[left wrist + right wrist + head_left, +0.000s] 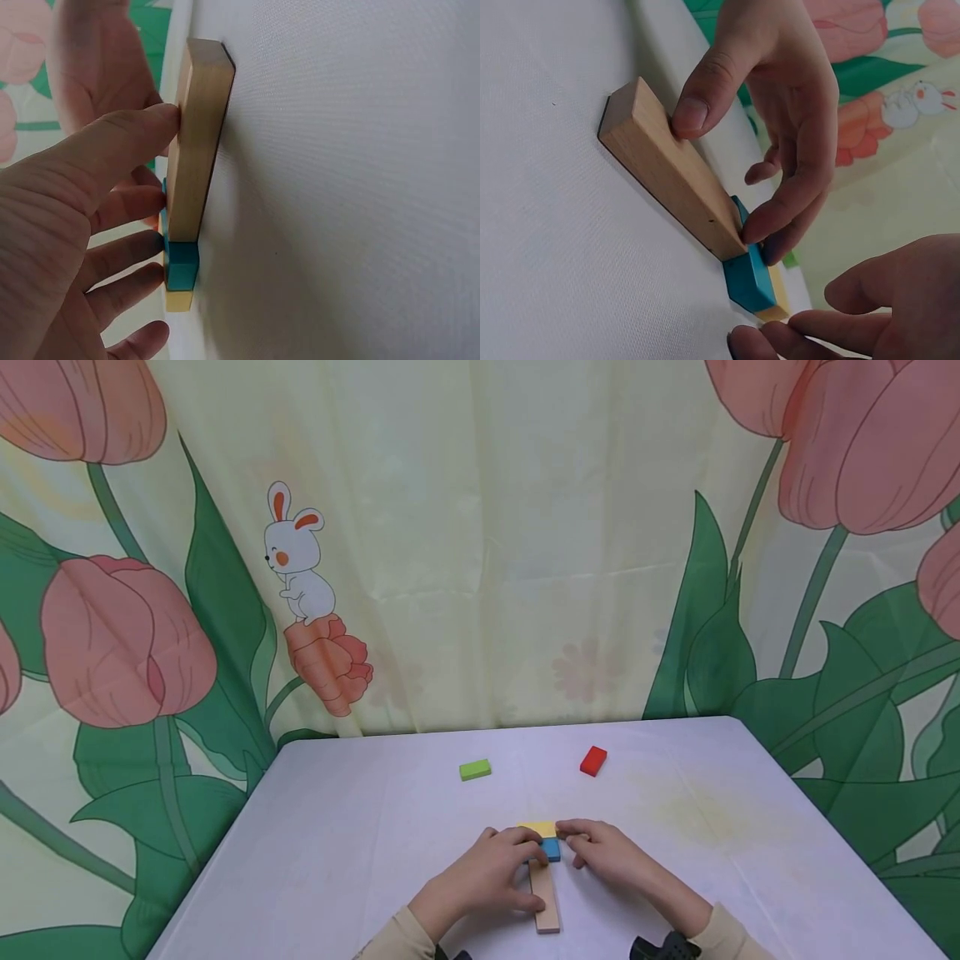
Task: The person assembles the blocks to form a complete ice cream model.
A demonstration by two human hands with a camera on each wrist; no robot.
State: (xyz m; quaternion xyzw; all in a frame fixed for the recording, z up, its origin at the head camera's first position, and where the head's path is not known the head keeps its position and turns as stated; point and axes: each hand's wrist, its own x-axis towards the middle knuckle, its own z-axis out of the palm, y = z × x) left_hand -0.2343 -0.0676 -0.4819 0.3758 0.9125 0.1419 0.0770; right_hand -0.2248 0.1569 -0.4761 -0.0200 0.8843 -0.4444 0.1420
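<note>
A plain wooden block [548, 917] lies flat on the table, its far end against a blue block [182, 266] set crosswise. Beyond the blue one, a yellow block [537, 829] lies alongside it. My left hand [495, 875] is over this row. Its thumb [691, 114] rests on top of the wooden block, and its fingertips touch down around the joint with the blue block, partly covering it. My right hand [611, 857] is at the right end of the yellow and blue blocks, fingertips right beside them and nothing in its grasp.
A green block [475, 769] lies farther back on the white-covered table [360, 827], left of a red block [593, 761]. Behind the table's far edge hangs a curtain [480, 543] printed with tulips and a rabbit.
</note>
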